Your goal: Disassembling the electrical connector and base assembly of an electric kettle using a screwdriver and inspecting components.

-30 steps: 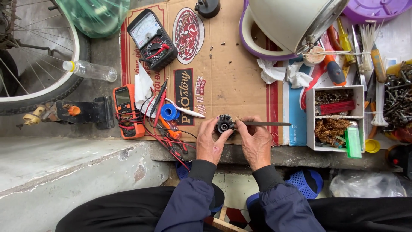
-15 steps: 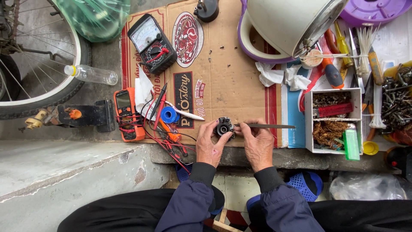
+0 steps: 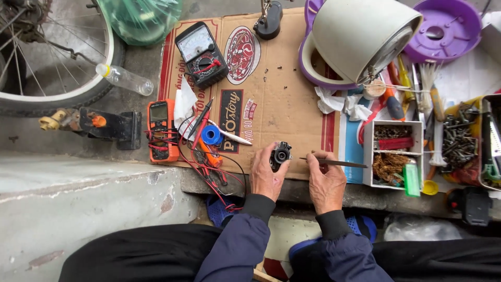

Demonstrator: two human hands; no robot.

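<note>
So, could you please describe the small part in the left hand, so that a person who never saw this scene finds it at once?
Start at the flattened cardboard sheet and go to its near edge, where two hands meet. The left hand pinches a small black part with a round opening facing up. The right hand holds a thin dark tool whose tip points at it; unlike the nearby meters, it has no screen or leads.

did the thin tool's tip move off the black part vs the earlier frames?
Yes. The thin metal tool in the right hand has drawn back rightward along the cardboard sheet; its tip now shows a gap from the small black part in the left hand.
</note>
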